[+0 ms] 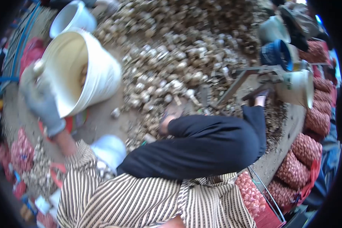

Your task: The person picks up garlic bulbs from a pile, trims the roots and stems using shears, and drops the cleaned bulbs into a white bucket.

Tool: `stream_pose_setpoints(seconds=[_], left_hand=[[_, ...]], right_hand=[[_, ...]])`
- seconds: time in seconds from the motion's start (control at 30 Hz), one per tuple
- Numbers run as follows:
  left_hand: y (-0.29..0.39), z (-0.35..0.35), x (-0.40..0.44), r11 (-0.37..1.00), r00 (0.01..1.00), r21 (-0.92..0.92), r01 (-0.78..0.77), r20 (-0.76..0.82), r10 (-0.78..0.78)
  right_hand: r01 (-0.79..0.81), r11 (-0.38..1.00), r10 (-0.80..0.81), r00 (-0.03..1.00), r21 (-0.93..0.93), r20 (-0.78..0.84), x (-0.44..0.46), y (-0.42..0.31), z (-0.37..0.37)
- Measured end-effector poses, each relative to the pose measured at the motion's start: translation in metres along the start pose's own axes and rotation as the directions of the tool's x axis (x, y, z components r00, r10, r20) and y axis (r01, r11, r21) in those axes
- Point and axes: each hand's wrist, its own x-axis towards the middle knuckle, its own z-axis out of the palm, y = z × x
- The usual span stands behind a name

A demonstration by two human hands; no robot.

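My left hand point(41, 100), in a grey-white glove and smeared by motion, is at the left beside a tilted white bucket point(104, 72). A pale round garlic bulb point(38, 66) shows at its fingertips. The bucket's mouth faces the hand, and a few brownish bulbs point(83, 76) lie deep inside. My right hand is not in view. Beyond my dark-trousered legs point(201, 146) spreads a large heap of garlic point(174, 57) with dry stalks. One loose bulb point(116, 113) lies on the ground near the bucket.
Another pale bucket point(74, 17) stands behind the near one. On the right are a blue bucket point(271, 53), a white bucket point(296, 89) and a metal-framed stand point(239, 81). Stacked red net sacks point(296, 163) of garlic line the right side. A blue rail point(24, 38) is at upper left.
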Motion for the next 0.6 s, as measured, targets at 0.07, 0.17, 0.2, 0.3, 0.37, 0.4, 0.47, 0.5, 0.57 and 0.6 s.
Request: stream_pose_setpoints(seconds=[0.07, 0.17, 0.2, 0.3, 0.37, 0.4, 0.47, 0.5, 0.57, 0.6], left_hand=[[0.049, 0.009, -0.015, 0.943, 0.982, 0.324, -0.08, -0.137, 0.13], [0.081, 0.019, -0.083, 0.947, 0.955, -0.294, -0.13, 0.222, 0.2], [0.088, 0.028, -0.111, 0.923, 0.895, -0.379, -0.07, 0.385, 0.226], [0.075, 0.068, -0.208, 0.976, 0.591, -0.146, 0.159, 0.806, 0.025], [0.043, 0.099, -0.267, 0.98, 0.454, 0.01, 0.197, 0.886, -0.1], [0.027, 0.117, -0.284, 0.92, 0.274, 0.219, 0.325, 0.909, -0.313], [0.005, 0.15, -0.315, 0.803, 0.061, 0.435, 0.407, 0.864, -0.499], [-0.001, 0.163, -0.323, 0.759, 0.009, 0.475, 0.445, 0.846, -0.534], [-0.007, 0.173, -0.33, 0.711, -0.028, 0.512, 0.483, 0.82, -0.571], [-0.007, 0.175, -0.331, 0.716, -0.024, 0.495, 0.491, 0.83, -0.557]], right_hand=[[-0.003, 0.995, 0.011, 0.997, -0.101, 0.073, 0.012, -0.003, 0.008], [-0.018, 0.979, 0.043, 0.992, -0.201, 0.12, 0.018, -0.002, 0.012], [-0.013, 0.974, 0.044, 0.99, -0.225, 0.133, 0.018, -0.001, 0.012], [0.007, 0.959, 0.047, 0.982, -0.284, 0.183, 0.033, 0.003, 0.025], [-0.042, 0.968, 0.062, 0.995, -0.249, 0.073, 0.025, 0.003, 0.025], [-0.035, 0.97, 0.054, 0.996, -0.242, 0.073, 0.006, -0.004, 0.005], [-0.02, 0.981, 0.053, 0.985, -0.195, 0.162, -0.024, -0.011, -0.03], [-0.051, 0.97, 0.094, 0.98, -0.236, 0.173, -0.016, -0.01, -0.021], [-0.015, 0.961, 0.073, 0.977, -0.275, 0.201, 0.011, -0.009, 0.0], [0.01, 0.953, 0.063, 0.972, -0.303, 0.229, 0.022, -0.007, 0.008]])
